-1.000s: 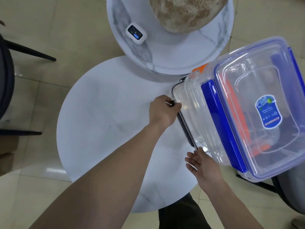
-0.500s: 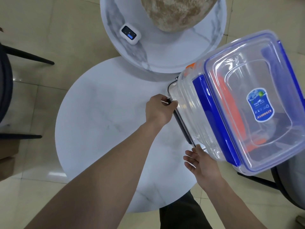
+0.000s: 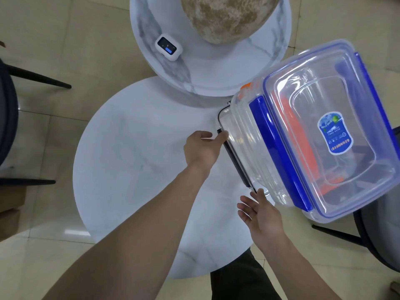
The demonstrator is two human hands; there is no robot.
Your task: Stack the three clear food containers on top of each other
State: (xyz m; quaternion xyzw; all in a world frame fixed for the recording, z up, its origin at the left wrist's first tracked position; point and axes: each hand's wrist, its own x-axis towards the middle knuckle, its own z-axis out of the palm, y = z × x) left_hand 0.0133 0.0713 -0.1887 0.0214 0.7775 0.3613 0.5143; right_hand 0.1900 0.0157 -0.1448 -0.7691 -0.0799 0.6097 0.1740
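Three clear food containers stand stacked at the right edge of the round white table [image 3: 140, 148]. The top container [image 3: 337, 100] has a blue-rimmed lid, blue clips and a blue sticker. An orange clip of the middle container [image 3: 245, 86] shows beneath it. The bottom container [image 3: 229, 120] has a black rim and a black side clip. My left hand [image 3: 201, 150] is beside that clip, thumb touching it, fingers loosened and apart. My right hand [image 3: 259, 211] is open, palm up, fingertips at the stack's near corner.
A smaller, higher marble table [image 3: 216, 72] overlaps the far side; it carries a white device [image 3: 168, 47] with a lit screen and a large brown sphere [image 3: 227, 16]. Dark chairs stand at the left [image 3: 8, 118] and right [image 3: 378, 234]. The floor is beige tile.
My left hand has loosened from its grip on the black clip, and its fingers have spread. The right hand stays open at the near corner. The stack has not shifted on the table.
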